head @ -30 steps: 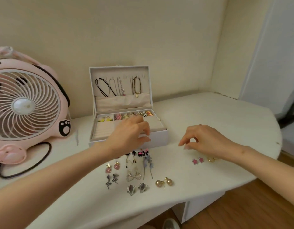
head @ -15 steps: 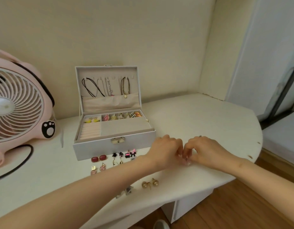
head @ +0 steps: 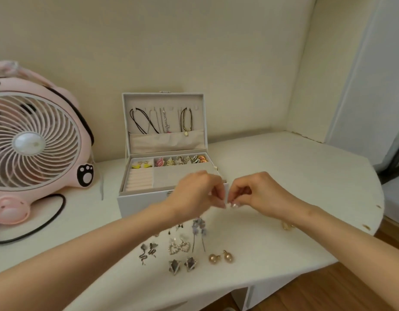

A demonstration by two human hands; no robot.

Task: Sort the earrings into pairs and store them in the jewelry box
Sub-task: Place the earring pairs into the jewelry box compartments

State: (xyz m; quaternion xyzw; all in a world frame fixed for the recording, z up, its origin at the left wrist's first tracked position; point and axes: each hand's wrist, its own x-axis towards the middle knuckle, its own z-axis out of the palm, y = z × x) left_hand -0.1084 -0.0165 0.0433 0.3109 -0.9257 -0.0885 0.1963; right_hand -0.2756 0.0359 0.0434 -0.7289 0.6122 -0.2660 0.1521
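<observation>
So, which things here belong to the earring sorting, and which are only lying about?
Belong to the job:
jewelry box
snake earrings
heart earrings
star earrings
gold ball earrings
left hand
right hand

Only lying about:
pink fan
black cable
necklaces

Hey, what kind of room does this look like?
Probably a bedroom corner at home: an open jewelry box hung with necklaces, a pink cat-shaped desk fan, and a white table against plain walls.
</observation>
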